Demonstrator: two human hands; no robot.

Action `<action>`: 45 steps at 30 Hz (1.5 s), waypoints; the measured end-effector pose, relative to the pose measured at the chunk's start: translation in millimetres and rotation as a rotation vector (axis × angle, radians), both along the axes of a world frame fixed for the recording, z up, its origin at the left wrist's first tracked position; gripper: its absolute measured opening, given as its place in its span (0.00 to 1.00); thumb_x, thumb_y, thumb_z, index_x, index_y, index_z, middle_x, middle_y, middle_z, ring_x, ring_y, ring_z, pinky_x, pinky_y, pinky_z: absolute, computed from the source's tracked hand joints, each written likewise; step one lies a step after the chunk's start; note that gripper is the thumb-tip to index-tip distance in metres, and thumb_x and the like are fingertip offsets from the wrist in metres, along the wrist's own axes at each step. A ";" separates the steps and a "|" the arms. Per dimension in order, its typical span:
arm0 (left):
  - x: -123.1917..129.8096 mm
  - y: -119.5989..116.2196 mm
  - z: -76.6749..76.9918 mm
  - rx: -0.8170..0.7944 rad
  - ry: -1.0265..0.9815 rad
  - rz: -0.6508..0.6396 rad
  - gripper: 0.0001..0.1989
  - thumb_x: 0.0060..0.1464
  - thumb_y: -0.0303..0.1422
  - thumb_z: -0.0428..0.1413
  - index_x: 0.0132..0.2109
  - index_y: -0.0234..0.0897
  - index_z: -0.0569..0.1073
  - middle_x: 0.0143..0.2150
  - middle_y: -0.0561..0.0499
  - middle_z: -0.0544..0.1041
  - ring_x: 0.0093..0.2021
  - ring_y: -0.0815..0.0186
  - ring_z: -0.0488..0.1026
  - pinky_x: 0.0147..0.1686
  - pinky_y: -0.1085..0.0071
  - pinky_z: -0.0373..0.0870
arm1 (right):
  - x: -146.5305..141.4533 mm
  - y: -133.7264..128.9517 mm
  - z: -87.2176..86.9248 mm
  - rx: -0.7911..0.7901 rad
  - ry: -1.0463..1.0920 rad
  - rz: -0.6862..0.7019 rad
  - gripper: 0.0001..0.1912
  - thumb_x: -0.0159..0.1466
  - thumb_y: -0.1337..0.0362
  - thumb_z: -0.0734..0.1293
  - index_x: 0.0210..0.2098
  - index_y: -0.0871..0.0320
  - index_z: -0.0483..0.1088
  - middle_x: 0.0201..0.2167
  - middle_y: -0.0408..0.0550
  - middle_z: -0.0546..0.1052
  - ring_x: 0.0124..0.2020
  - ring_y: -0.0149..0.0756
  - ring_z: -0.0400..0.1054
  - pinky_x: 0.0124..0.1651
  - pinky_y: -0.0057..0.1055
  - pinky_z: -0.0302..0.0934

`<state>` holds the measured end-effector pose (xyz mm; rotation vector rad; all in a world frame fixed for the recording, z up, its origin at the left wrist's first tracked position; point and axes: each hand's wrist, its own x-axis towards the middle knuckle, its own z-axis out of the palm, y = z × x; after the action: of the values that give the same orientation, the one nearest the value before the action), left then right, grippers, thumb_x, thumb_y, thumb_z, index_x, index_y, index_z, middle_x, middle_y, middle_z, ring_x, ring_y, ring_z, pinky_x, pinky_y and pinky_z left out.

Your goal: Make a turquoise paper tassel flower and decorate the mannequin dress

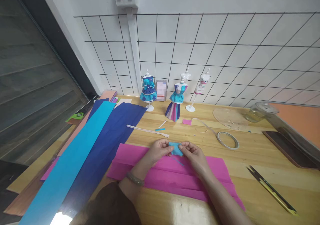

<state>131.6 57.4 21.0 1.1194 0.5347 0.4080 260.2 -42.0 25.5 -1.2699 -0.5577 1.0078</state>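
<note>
A small light-blue piece is stretched between my two hands above a large pink sheet. My left hand pinches its left edge between thumb and fingers. On the right edge, my right hand has the same kind of pinch. Just beneath the piece, a thin blue strip lies on the pink sheet. Beyond my hands are a white strip, a short blue strip and a small pink piece on the wooden table.
Small dressed mannequins stand by the tiled wall. Blue sheets lie at the left. To the right are a tape roll, yellow-handled scissors, a dark tray and a glass jar.
</note>
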 end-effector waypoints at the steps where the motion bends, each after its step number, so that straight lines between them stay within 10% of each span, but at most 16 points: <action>1: 0.0 -0.3 0.1 0.000 0.000 0.002 0.19 0.38 0.41 0.62 0.30 0.33 0.64 0.22 0.55 0.71 0.21 0.74 0.68 0.25 0.76 0.63 | 0.2 0.1 -0.6 0.000 -0.004 0.001 0.15 0.46 0.56 0.73 0.27 0.60 0.69 0.21 0.41 0.72 0.21 0.25 0.63 0.27 0.23 0.57; 24: -0.3 1.1 -5.6 0.096 0.042 -0.047 0.19 0.40 0.42 0.61 0.31 0.28 0.69 0.20 0.51 0.73 0.18 0.72 0.68 0.21 0.76 0.63 | 12.4 2.2 -2.1 -0.115 -0.460 0.237 0.20 0.54 0.49 0.64 0.30 0.63 0.71 0.20 0.47 0.74 0.21 0.31 0.66 0.27 0.28 0.60; 35: -5.7 4.3 -9.6 0.105 -0.005 -0.228 0.17 0.39 0.41 0.61 0.28 0.30 0.70 0.20 0.53 0.72 0.20 0.73 0.68 0.21 0.77 0.61 | 25.3 91.6 8.1 -0.099 -1.117 0.310 0.08 0.56 0.66 0.62 0.30 0.58 0.73 0.33 0.51 0.75 0.37 0.40 0.67 0.43 0.33 0.56; 45: -3.3 6.0 -8.5 0.119 -0.009 -0.097 0.15 0.42 0.38 0.58 0.33 0.29 0.70 0.24 0.49 0.73 0.23 0.71 0.70 0.24 0.75 0.64 | 24.3 96.4 3.7 -0.121 -0.954 0.235 0.09 0.55 0.61 0.63 0.25 0.59 0.70 0.23 0.46 0.72 0.28 0.36 0.65 0.35 0.32 0.59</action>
<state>128.3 63.4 12.4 1.2527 0.4511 0.3643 284.5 54.5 29.2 -1.8036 -1.4122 0.5685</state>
